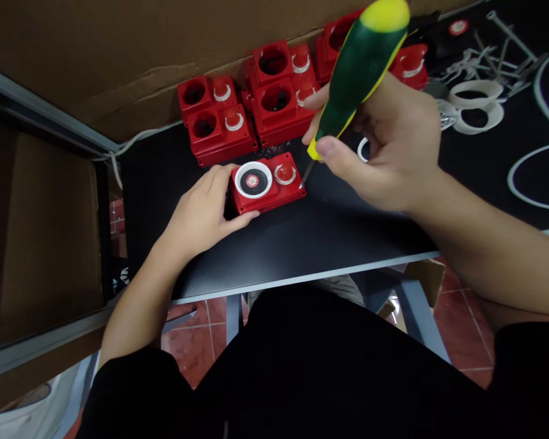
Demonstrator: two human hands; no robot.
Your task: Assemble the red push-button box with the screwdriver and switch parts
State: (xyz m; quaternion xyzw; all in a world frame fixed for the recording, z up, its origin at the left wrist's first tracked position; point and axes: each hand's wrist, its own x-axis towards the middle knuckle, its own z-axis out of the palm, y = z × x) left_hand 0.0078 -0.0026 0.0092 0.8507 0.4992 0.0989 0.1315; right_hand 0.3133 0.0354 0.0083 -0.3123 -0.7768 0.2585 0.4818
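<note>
A red plastic housing lies on the black tabletop, with a white ring around a black disc and a red dome beside it. My left hand grips its left end, thumb along the front side and fingers behind. In my right hand is a screwdriver with a green and yellow handle, held tilted. Its tip points down at the housing's right end, by a small silvery screw or hole at the corner; whether it touches cannot be made out.
Several more red housings stand in rows along the cardboard wall. White rings, larger white hoops and a heap of metal brackets lie on the right. A metal frame borders the table on the left.
</note>
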